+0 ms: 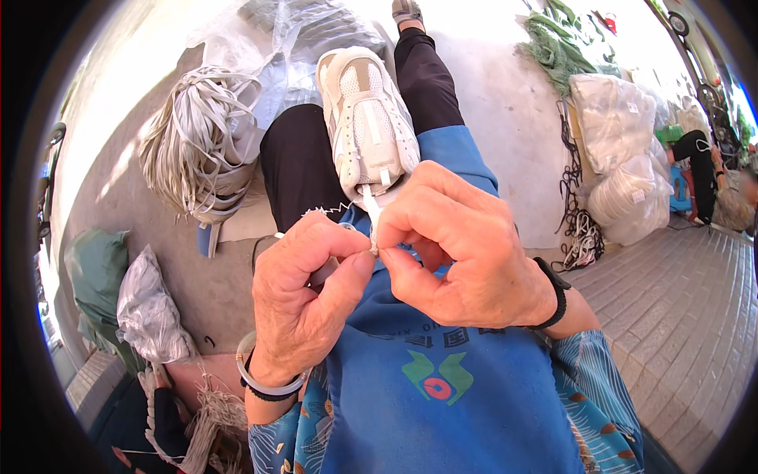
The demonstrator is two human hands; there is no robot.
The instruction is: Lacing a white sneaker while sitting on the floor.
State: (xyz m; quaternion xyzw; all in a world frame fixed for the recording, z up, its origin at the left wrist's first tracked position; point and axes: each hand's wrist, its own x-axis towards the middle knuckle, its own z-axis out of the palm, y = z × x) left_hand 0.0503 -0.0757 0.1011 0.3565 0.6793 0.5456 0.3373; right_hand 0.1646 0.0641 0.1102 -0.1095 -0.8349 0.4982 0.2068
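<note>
A cream and beige sneaker (369, 118) rests on my lap, toe pointing away from me and its opening toward me. A flat white strip (371, 207) runs from that opening down to my fingertips. Thumb and forefinger of my left hand (312, 284) pinch at the strip's lower end. My right hand (454, 245) is closed in a pinch on the same strip, its fingertips nearly touching the left ones. Beside my left fingers a thin crinkled white thread (332, 209) sticks out. What lies right between the fingertips is partly hidden.
A big bundle of pale flat laces (201, 142) lies to the left, near clear plastic sheeting (316, 39). Green and clear bags (150, 304) sit at lower left. On the right are dark cords (570, 158), packed plastic bags (620, 134) and another person (699, 170).
</note>
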